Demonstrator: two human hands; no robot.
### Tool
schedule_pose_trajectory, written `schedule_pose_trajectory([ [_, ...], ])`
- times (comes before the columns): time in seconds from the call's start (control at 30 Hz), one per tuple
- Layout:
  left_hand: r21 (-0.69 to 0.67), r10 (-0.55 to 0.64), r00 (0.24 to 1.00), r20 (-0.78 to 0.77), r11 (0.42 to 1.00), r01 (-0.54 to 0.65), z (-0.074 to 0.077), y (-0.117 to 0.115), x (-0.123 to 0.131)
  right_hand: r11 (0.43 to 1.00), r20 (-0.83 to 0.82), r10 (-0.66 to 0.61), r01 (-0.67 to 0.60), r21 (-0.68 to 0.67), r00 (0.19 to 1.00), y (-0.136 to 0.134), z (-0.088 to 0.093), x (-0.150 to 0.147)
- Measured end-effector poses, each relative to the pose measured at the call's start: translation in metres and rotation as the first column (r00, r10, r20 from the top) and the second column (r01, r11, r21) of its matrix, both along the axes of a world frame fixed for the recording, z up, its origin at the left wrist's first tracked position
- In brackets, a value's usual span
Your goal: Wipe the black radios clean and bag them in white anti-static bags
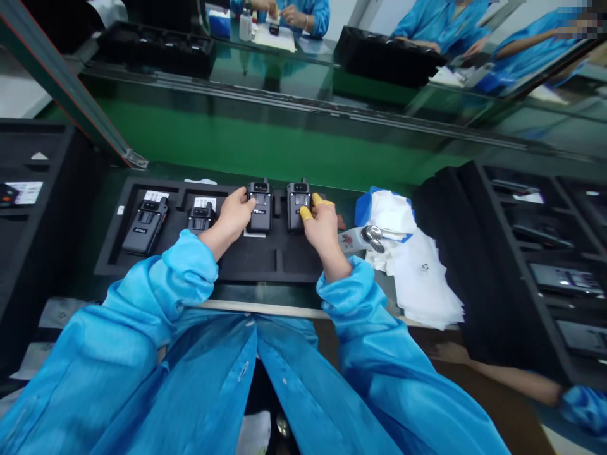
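My left hand [232, 220] is closed on a black handheld radio [260, 221] with a stubby antenna, gripping its left side. Beside it, a second black radio [293, 218] is in my right hand [325, 229], whose thumb and a finger wear yellow finger cots. Both radios stand upright in view, over a black compartment tray [251, 268]. Two more radios lie in the tray's left part: a tilted one [142, 230] at the far left and another [201, 216] partly hidden behind my left wrist. White labels show beside them.
Right of the tray are a blue box with white sheets [391, 212], a metal-ended tool [373, 234] and a pile of white bags [424, 278]. Black tray stacks flank me [502, 253]. A glass-topped partition [284, 139] stands ahead; people in blue work beyond. Another person's arm [516, 379] reaches in lower right.
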State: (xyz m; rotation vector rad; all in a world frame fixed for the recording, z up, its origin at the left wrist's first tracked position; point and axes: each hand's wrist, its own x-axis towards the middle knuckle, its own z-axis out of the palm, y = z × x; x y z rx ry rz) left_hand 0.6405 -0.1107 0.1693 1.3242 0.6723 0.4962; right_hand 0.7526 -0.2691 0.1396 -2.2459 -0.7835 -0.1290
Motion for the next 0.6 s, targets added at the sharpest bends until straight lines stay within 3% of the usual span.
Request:
schedule_pose_trajectory([
  [0.07, 0.094, -0.014, 0.999, -0.035, 0.995, 0.017, 0.006, 0.004, -0.018, 0.996, -0.019, -0.087, 0.087, -0.029, 0.996, -0.005, 0.009, -0.008],
  [0.13, 0.28, -0.047, 0.997, -0.064, 0.958, 0.063, 0.016, 0.013, -0.046, 0.998, -0.021, -0.062, 0.062, -0.008, 0.998, -0.009, 0.024, -0.021],
  [0.2, 0.514, -0.049, 0.994, -0.093, 0.853, 0.09, 0.027, 0.025, -0.078, 0.999, 0.014, 0.039, -0.039, 0.027, 0.999, -0.009, 0.038, -0.04],
  [0.3, 0.762, 0.144, 0.959, -0.244, 0.64, 0.098, 0.037, 0.046, -0.125, 0.968, 0.034, 0.249, -0.249, 0.0, 0.968, 0.005, 0.051, -0.077],
  [0.37, 0.819, 0.328, 0.87, -0.368, 0.556, 0.137, 0.035, 0.06, -0.15, 0.926, 0.005, 0.368, -0.366, -0.09, 0.93, 0.022, 0.052, -0.102],
  [0.43, 0.833, 0.443, 0.774, -0.453, 0.519, 0.191, 0.029, 0.071, -0.169, 0.884, -0.034, 0.42, -0.417, -0.21, 0.907, 0.044, 0.051, -0.124],
  [0.6, 0.81, 0.474, 0.677, -0.563, 0.48, 0.338, 0.015, 0.085, -0.19, 0.798, -0.118, 0.422, -0.43, -0.423, 0.899, 0.086, 0.044, -0.154],
])
